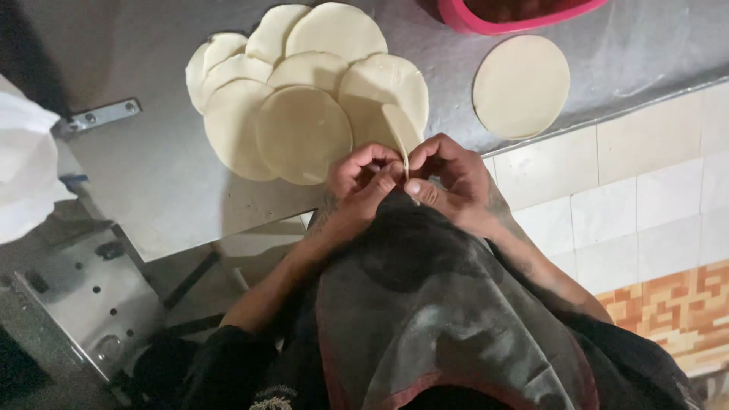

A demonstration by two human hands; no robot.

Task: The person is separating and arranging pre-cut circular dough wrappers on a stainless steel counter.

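Above dark apron (425, 304), left hand (361, 186), right hand (448, 182), fingers pinching folded dough round (399, 129), its lower edge hidden.

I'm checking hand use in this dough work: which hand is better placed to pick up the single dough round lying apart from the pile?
Right, probably. The right hand is on the side of the lone dough round, while the left hand sits nearer the overlapping pile. Both pinch the folded dough piece.

On the grey metal table (152, 182), 1 round dough disc (521, 86) lies alone, near a pink tub (486, 19) at the far edge. A bolted steel bracket (99, 116) sits left. White wall tiles (653, 197) and orange patterned floor tiles (676, 304) show right.
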